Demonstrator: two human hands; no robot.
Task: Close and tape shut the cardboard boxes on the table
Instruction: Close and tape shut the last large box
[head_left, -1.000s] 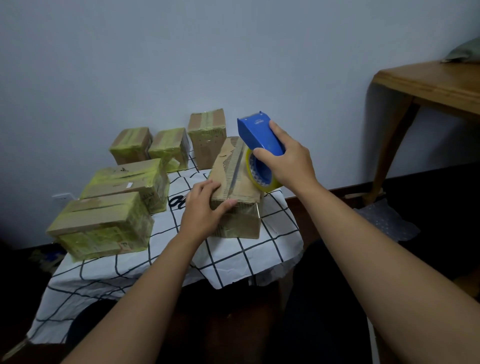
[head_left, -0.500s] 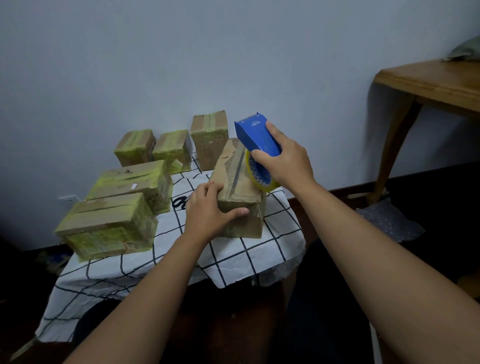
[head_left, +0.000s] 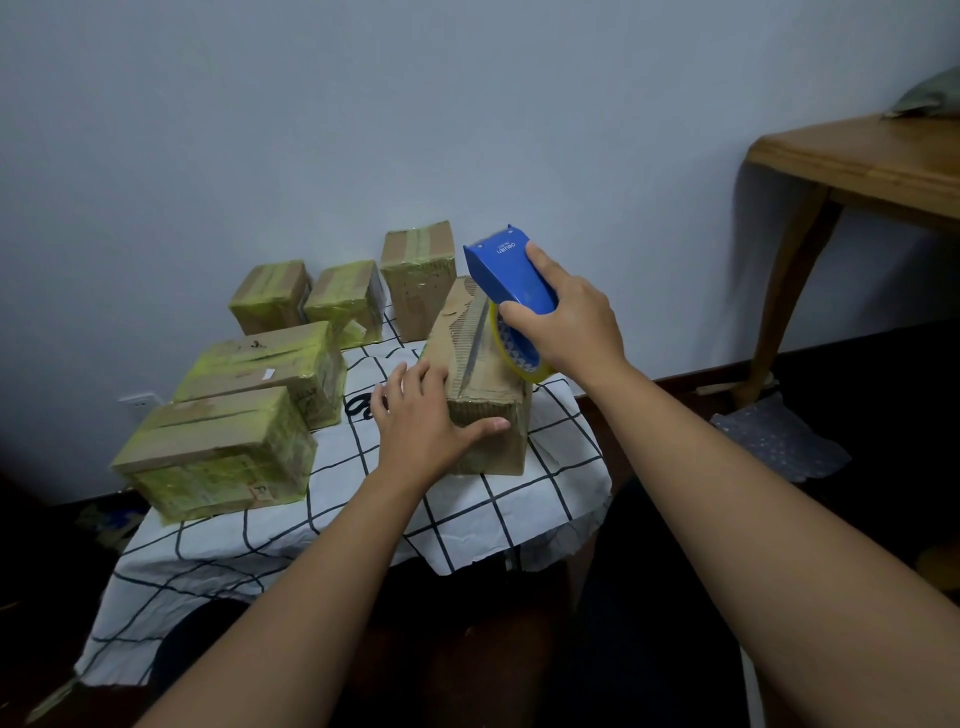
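My right hand (head_left: 574, 327) is wrapped around the blue tape dispenser (head_left: 511, 278), thumb on the near side and fingers over the top, with its yellowish tape roll (head_left: 519, 348) resting on the right top edge of the untaped box (head_left: 480, 374). My left hand (head_left: 423, 415) lies spread and flat-fingered against the box's near left corner, thumb stretched across the front face, bracing rather than gripping.

That box sits on the right part of the checked cloth (head_left: 363, 519) covering the table, flaps down, centre seam visible and bare of fresh tape as far as I can tell. I judge the strip is only about to start.

Risks from here: the dispenser sits off to the right of the seam, so a pull from this spot could lay tape beside the gap, not over it. The bracing hand presses low on the corner; if the flaps spring up under the roller, the tape would bridge or wrinkle. A hard pull could also drag the box along the loose cloth, which hangs over the table edge.

Further out, 5 taped boxes (head_left: 218, 457) stand to the left and behind, near the wall. A wooden table (head_left: 857, 161) stands well apart on the right.
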